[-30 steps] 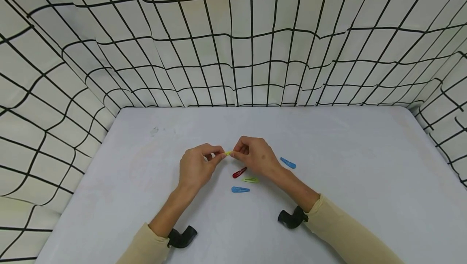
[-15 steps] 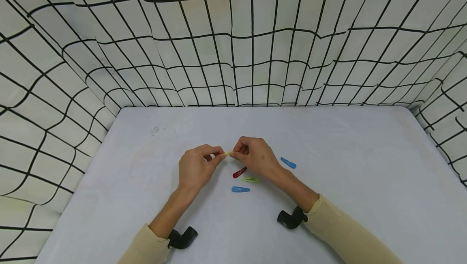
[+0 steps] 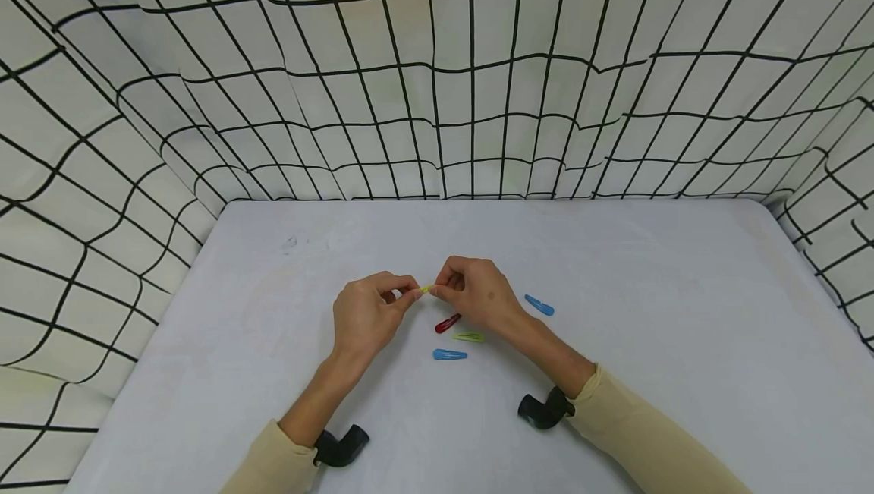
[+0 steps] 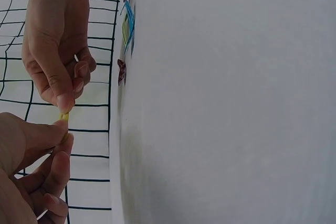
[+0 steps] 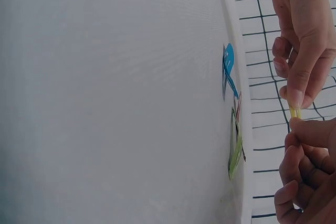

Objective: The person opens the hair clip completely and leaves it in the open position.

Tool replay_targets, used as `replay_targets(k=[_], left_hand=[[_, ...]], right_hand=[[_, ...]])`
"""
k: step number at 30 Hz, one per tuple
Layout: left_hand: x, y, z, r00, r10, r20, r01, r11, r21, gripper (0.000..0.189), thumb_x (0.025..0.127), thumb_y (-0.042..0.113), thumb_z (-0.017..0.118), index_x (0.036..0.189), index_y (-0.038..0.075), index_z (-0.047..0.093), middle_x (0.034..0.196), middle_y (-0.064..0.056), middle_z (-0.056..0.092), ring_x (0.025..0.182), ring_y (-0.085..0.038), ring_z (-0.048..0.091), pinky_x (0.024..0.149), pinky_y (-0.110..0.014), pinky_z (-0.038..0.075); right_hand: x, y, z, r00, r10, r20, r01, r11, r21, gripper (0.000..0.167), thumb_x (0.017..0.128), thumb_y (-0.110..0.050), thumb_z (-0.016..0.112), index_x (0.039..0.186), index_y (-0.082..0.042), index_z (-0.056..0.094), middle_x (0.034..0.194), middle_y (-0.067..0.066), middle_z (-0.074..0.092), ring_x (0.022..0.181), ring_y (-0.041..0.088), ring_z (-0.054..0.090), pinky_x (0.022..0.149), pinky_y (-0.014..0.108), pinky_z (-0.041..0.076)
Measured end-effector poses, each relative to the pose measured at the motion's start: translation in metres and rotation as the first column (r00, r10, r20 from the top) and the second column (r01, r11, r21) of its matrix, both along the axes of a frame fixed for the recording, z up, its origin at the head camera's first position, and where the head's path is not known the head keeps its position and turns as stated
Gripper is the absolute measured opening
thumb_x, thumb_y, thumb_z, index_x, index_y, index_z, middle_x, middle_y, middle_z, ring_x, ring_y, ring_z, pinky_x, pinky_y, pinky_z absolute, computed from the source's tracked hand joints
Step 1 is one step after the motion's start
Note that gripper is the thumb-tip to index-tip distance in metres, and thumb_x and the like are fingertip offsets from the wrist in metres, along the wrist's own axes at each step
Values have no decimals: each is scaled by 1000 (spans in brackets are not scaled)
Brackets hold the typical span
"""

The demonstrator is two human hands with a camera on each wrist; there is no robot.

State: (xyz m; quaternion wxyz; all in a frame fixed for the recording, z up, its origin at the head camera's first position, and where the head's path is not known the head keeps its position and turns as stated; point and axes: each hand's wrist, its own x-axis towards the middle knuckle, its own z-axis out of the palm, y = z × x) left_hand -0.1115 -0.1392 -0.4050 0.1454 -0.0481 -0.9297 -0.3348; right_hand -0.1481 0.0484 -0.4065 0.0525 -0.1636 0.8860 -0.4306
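A small yellow hair snap clip [image 3: 426, 289] is held up off the table between both hands. My left hand [image 3: 365, 313] pinches one end of it between thumb and finger. At its other end the thumb and finger of my right hand [image 3: 481, 293] pinch it too. The fingertips cover most of the clip; in the right wrist view, a short yellow piece [image 5: 295, 113] shows between them. Below the hands lie a red snap clip [image 3: 448, 323], a yellow-green one [image 3: 470, 337] and a blue one [image 3: 450, 355]. Right of the right wrist is another blue clip [image 3: 539, 305].
The white table [image 3: 649, 312] reaches to a wall of white sheeting behind black netting [image 3: 471, 84], which also runs along both sides. Black curved mounts [image 3: 341, 446] sit at both wrists, by the beige sleeves [image 3: 655, 433].
My left hand has shifted very slightly left and down, and a bit more yellow shows between the fingertips. Both hands still pinch the clip; the clips on the table have not moved.
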Motion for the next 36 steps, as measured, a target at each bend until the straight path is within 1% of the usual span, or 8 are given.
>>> replay_targets(k=[7, 13, 19, 23, 29, 33, 36], left_hand=[[0, 1, 0, 1000, -1, -5, 1, 1000, -4, 6, 82, 21, 89, 85, 20, 85, 77, 5, 77, 63, -10, 59, 54, -23, 39], [0, 1, 0, 1000, 0, -7, 0, 1000, -8, 5, 82, 20, 89, 85, 19, 85, 77, 5, 77, 61, -9, 58, 52, -22, 39], [0, 2, 0, 1000, 0, -4, 0, 1000, -15, 4, 83, 18, 88, 86, 18, 85, 76, 4, 76, 59, -10, 55, 51, -22, 37], [0, 1, 0, 1000, 2, -3, -2, 1000, -19, 4, 84, 17, 87, 86, 18, 84, 77, 4, 77, 61, -10, 57, 53, -22, 39], [0, 0, -1, 1000, -1, 5, 1, 1000, -5, 4, 84, 16, 87, 88, 17, 84, 79, 3, 77, 67, -12, 62, 55, -23, 41], [-1, -1, -1, 1000, 5, 26, -5, 1000, 3, 6, 84, 18, 87, 89, 17, 84, 80, 2, 77, 71, -14, 64, 57, -23, 43], [-1, -2, -1, 999, 10, 40, -10, 1000, 10, 7, 84, 18, 88, 90, 18, 84, 80, 1, 77, 73, -15, 65, 58, -24, 44]], right_hand=[[0, 0, 1, 1000, -2, 10, 2, 1000, 3, 13, 92, -20, 81, 86, -15, 71, 71, -4, 64, 62, 9, 54, 56, 20, 41], [1, 1, 2, 1000, 3, -1, -3, 1000, 2, 13, 92, -19, 80, 86, -13, 71, 72, -2, 65, 62, 10, 54, 57, 20, 42], [1, -1, 1, 1000, 5, -10, -5, 1000, 18, 14, 93, -21, 80, 86, -14, 71, 71, -3, 64, 62, 10, 53, 57, 20, 42], [1, -2, 2, 1000, 3, -4, -3, 999, 36, 14, 93, -23, 80, 86, -15, 71, 71, -4, 63, 63, 10, 54, 58, 21, 42], [1, -2, 2, 1000, -3, 14, 2, 999, 34, 14, 93, -23, 80, 87, -15, 71, 72, -4, 64, 65, 10, 55, 58, 21, 43], [1, -1, 1, 1000, 7, 28, -7, 1000, 18, 13, 94, -23, 79, 88, -15, 71, 74, -3, 65, 65, 10, 56, 58, 21, 44], [0, 0, 1, 999, 14, 50, -14, 1000, -8, 11, 94, -22, 79, 92, -15, 71, 77, -2, 66, 67, 11, 56, 59, 20, 46]])
